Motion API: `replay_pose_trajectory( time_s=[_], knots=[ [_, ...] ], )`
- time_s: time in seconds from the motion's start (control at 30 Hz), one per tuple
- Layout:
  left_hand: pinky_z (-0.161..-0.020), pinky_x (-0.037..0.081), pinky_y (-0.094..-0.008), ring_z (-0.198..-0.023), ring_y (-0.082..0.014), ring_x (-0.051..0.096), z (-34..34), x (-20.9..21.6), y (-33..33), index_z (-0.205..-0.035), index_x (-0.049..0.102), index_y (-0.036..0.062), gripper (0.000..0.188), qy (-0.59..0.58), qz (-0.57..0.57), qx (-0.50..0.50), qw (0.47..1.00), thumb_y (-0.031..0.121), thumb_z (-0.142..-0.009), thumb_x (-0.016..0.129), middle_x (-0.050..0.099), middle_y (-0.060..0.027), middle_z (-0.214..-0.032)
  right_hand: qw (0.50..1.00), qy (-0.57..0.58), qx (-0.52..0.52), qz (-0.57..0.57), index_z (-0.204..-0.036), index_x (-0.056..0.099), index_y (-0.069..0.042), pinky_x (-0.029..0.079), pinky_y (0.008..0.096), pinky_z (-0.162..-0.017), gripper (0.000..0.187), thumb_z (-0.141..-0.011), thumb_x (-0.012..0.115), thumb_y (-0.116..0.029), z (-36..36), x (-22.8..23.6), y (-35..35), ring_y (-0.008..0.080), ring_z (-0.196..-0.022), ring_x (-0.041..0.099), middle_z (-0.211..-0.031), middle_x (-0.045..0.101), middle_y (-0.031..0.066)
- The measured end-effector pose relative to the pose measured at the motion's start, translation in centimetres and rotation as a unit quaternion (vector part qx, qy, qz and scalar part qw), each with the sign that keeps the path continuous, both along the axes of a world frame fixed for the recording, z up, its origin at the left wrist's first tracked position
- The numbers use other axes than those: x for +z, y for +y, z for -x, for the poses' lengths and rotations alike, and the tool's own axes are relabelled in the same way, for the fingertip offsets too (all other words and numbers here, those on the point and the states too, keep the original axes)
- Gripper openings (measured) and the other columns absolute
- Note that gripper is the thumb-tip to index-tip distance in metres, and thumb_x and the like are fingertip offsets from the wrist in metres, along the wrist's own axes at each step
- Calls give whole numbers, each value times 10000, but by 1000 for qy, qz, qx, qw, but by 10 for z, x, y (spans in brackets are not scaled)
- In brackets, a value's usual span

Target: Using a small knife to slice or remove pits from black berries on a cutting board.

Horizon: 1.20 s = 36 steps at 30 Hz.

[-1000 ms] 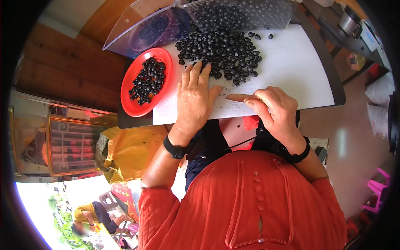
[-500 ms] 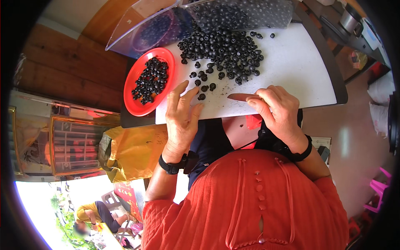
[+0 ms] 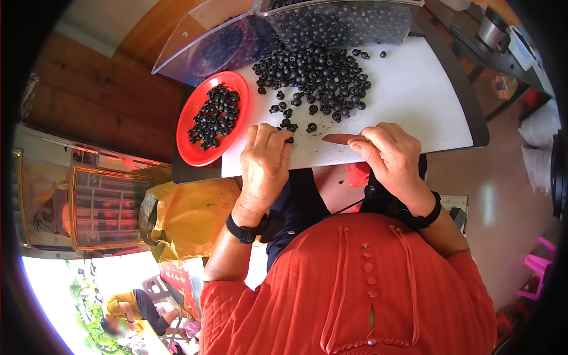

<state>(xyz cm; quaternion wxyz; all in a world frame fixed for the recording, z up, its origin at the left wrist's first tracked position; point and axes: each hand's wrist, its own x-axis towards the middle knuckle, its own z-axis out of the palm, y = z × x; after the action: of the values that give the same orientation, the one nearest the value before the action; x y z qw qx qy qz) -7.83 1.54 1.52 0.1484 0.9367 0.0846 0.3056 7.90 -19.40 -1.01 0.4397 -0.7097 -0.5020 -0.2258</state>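
My left hand [image 3: 264,158] is closed at the near edge of the white board, thumb and fingertips pinching a small black round piece [image 3: 289,140]. In my right hand [image 3: 395,157] is a small knife [image 3: 337,138], its blade pointing left over the board and its handle hidden in my fingers. A heap of black round pieces with short necks [image 3: 319,77] lies beyond both hands. A few loose ones [image 3: 312,127] sit nearer, between the heap and my left hand. To the left, a red oval plate [image 3: 184,133] holds many similar black pieces.
The white board [image 3: 420,100] rests on a dark-edged table [image 3: 480,127]. A clear plastic bin [image 3: 378,26] of black pieces stands at the far side. Dark crumbs dot the board near the blade. A yellow bag [image 3: 192,210] is at the left; a person [image 3: 139,307] sits farther off.
My left hand has gone from spread fingers to a pinch on a black piece, shifting slightly right. The knife stays almost in place in my right hand.
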Motion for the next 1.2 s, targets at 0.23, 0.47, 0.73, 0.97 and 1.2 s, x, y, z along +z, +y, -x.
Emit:
replay_pose_trajectory(
  time_s=[0.23, 0.47, 0.73, 0.97, 1.2],
  knots=[
    [-747, 535, -415, -874, -322, 634, -1, -1, 4, -1008, 727, -5, 192, 14, 45, -22, 999, -30, -819, 749, 634, -126, -905, 1000, -4, -5, 4, -888, 672, -95, 457, 365, -541, 191, -891, 812, -225, 0, -2, -1, 210, -637, 586, -721, 611, 17],
    [-746, 535, -420, -875, -333, 638, -3, -2, 3, -974, 735, 16, 184, 32, 84, -9, 996, -15, -797, 774, 639, -123, -889, 1000, -13, -6, 3, -897, 670, -95, 460, 362, -541, 194, -895, 810, -230, 0, -1, 0, 209, -638, 582, -719, 607, 17],
    [-741, 525, -408, -836, -322, 634, -1, -5, 0, -952, 753, 14, 146, 13, 165, -21, 986, 11, -810, 783, 637, -119, -852, 1000, -18, -12, 8, -898, 673, -94, 466, 364, -542, 187, -894, 803, -229, 1, -3, 0, 208, -636, 589, -715, 602, 18],
    [-782, 535, -434, -898, -351, 634, -7, -2, -7, -1013, 736, 3, 188, 42, 3, 4, 999, 4, -826, 760, 639, -144, -972, 1000, -21, -13, 0, -892, 676, -102, 470, 363, -545, 177, -901, 797, -230, 1, -3, 1, 206, -637, 592, -712, 602, 16],
    [-713, 521, -328, -790, -216, 608, -1, -1, -11, -1098, 749, -17, 190, -48, 191, -64, 978, -33, -914, 703, 655, -104, -1014, 998, 64, 23, -11, -813, 675, -80, 456, 366, -542, 209, -907, 802, -216, 2, 10, -3, 217, -622, 599, -706, 630, 36]
  ],
)
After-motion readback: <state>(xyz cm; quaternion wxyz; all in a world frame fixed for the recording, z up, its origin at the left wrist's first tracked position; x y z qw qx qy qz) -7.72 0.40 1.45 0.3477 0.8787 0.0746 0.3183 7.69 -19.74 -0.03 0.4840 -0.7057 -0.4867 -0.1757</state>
